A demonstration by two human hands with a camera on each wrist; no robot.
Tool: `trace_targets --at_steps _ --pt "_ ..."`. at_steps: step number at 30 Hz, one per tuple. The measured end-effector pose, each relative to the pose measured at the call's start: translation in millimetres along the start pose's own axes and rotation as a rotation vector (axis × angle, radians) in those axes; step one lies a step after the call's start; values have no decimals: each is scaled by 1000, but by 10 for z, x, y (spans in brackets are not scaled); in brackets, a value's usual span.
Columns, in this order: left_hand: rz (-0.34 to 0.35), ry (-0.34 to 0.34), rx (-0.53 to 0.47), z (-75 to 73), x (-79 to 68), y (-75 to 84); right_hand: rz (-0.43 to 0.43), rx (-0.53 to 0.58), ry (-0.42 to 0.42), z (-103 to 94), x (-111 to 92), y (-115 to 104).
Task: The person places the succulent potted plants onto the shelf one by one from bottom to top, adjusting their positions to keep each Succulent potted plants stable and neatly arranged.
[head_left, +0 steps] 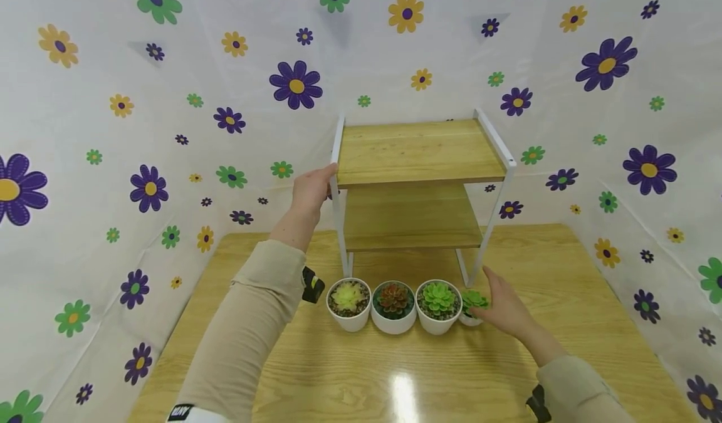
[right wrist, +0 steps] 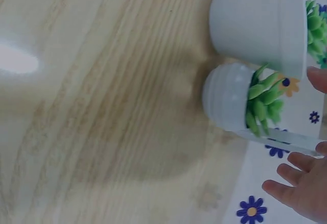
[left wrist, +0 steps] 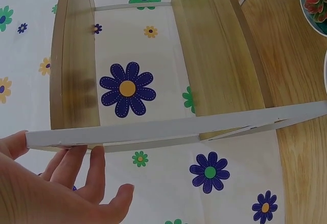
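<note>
A wooden shelf rack point(head_left: 420, 150) with two boards and white side frames stands at the middle. My left hand point(head_left: 311, 191) grips the upper front corner of its left frame; in the left wrist view, thumb and fingers lie on either side of the white bar point(left wrist: 153, 132). My right hand point(head_left: 507, 307) is spread beside a small ribbed white pot point(right wrist: 225, 97) with a green succulent point(right wrist: 263, 106), holding nothing. To its left stand white pots with a larger green succulent point(head_left: 438, 297), a red-brown succulent point(head_left: 393, 299) and a yellow-green succulent point(head_left: 348, 296).
Pots stand in a row on the wooden table point(head_left: 316, 373), just before the rack's feet. A white flower-printed sheet point(head_left: 372, 53) hangs behind the table and along both sides. Black straps point(head_left: 312, 285) show near the sleeves.
</note>
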State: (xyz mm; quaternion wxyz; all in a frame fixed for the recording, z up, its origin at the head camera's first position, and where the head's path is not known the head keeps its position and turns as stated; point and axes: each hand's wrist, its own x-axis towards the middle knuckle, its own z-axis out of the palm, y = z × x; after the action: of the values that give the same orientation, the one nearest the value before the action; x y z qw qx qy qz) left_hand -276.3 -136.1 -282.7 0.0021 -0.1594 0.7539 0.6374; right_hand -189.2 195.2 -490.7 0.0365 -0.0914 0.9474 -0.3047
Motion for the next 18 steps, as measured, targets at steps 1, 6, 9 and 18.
trace_targets --at_steps 1,6,9,18 --pt "-3 -2 -2 1 -3 5 11 11 -15 16 6 25" --pt "-22 -11 9 -7 4 28 32 91 -64 114 48 134" --pt "-32 -10 19 -14 15 44 38 126 -76 171 82 165" --pt "-57 -25 -46 -9 22 70 83 142 -79 284 148 164"
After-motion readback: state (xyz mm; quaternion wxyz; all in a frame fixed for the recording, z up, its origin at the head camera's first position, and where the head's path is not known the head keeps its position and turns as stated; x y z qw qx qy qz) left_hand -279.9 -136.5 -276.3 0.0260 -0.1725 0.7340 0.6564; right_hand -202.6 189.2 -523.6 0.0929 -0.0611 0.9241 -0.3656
